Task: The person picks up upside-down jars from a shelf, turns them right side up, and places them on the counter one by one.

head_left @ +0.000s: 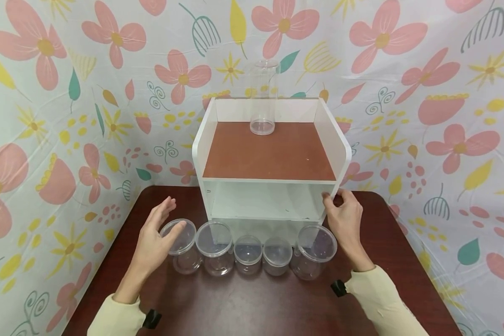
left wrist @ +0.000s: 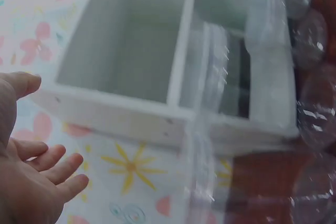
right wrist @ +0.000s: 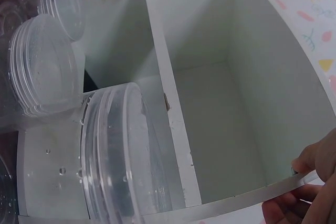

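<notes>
A white shelf unit [head_left: 262, 200] with a brown top board stands on the table. My right hand [head_left: 343, 217] pinches the front edge of its right side panel, thumb inside and fingers outside; the right wrist view shows the same fingers [right wrist: 283, 208] at the panel. My left hand [head_left: 151, 238] is held up with its fingers spread, holding nothing. In the head view it overlaps the leftmost clear lidded jar [head_left: 185, 233]. From the left wrist, its thumb [left wrist: 26, 83] appears close to the shelf's left edge.
Several clear lidded jars line the shelf's front, including a wide one [head_left: 216, 240], a small one [head_left: 248, 252] and one at the right [head_left: 316, 245]. A tall clear cylinder [head_left: 263, 100] stands on the top board. Flowered cloth [head_left: 453, 116] hangs behind the dark table [head_left: 252, 312].
</notes>
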Motion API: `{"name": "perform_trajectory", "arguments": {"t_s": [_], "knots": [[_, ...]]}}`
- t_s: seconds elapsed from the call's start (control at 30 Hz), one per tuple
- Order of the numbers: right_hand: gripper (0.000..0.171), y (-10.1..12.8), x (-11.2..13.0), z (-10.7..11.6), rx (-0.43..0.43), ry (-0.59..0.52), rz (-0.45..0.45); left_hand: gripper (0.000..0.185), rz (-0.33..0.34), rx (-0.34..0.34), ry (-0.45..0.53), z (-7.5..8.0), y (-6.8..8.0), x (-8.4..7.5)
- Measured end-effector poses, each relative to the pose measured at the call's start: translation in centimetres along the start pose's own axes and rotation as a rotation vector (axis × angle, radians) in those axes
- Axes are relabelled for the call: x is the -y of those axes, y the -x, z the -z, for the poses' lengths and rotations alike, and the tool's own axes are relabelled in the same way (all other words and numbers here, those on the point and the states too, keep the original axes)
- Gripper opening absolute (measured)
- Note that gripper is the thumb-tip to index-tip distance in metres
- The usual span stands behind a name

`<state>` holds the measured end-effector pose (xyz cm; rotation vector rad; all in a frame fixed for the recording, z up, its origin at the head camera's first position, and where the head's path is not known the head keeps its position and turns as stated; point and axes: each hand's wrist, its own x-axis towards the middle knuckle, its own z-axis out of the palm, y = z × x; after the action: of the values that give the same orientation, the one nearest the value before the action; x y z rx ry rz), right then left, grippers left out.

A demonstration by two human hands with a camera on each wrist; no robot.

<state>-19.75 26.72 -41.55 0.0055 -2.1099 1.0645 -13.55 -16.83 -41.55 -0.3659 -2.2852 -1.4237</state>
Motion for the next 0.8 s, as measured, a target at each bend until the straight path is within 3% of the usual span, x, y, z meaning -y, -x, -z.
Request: {"name": "perform_trajectory", "arguments": {"t_s": [0.23, 0.43, 0.63, 0.8], "knots": [[0.016, 0.0, 0.0, 0.0, 0.001, 0.004, 0.000, 0.065, -0.063, 0.023, 0.031, -0.9, -0.9, -3.3], [0.018, 0.0, 0.0, -0.1, 0.002, 0.009, -0.005, 0.058, -0.074, 0.022, 0.048, -1.8, -2.2, -5.9], [0.019, -0.1, 0.1, -0.1, 0.009, 0.015, -0.011, 0.058, -0.113, 0.058, 0.089, -2.9, -4.1, -8.1], [0.019, -0.1, 0.2, -0.1, 0.011, 0.013, -0.006, 0.061, -0.122, 0.087, 0.127, -3.7, -6.7, -9.9]]}}
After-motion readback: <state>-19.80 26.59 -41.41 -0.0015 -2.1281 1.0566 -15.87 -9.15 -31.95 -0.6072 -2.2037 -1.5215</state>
